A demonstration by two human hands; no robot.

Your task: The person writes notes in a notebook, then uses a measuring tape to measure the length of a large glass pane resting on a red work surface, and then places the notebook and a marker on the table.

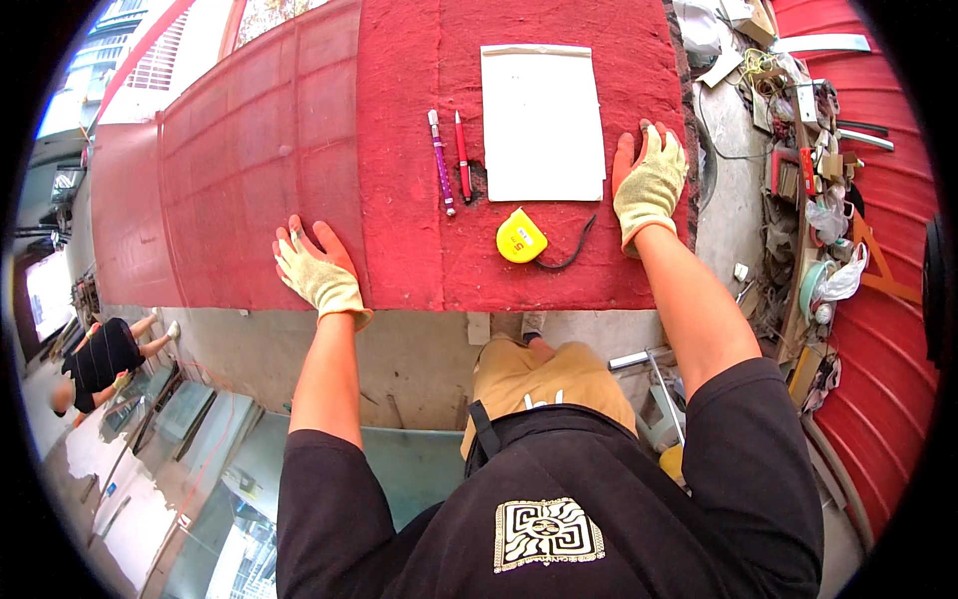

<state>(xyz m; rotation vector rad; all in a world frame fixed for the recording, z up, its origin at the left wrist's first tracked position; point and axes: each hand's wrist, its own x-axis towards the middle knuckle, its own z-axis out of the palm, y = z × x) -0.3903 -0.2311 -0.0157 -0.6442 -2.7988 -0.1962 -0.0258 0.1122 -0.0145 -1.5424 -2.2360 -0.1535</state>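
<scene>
My left hand, in a pale yellow glove with orange fingers, lies flat near the front edge of the red-covered table, fingers spread. Near the right edge my right hand, gloved alike, rests flat on the red cloth beside a pad of white paper. Left of the pad lie a red pen and a purple pen-shaped tool with a silvery end. Just below the pad sits a yellow tape measure with a black strap. Both hands hold nothing.
A smoother, shiny red section covers the table's left part. Beyond the right edge, shelves are cluttered with tools and bags along a red corrugated wall. At the far left another person bends near several glass-like sheets.
</scene>
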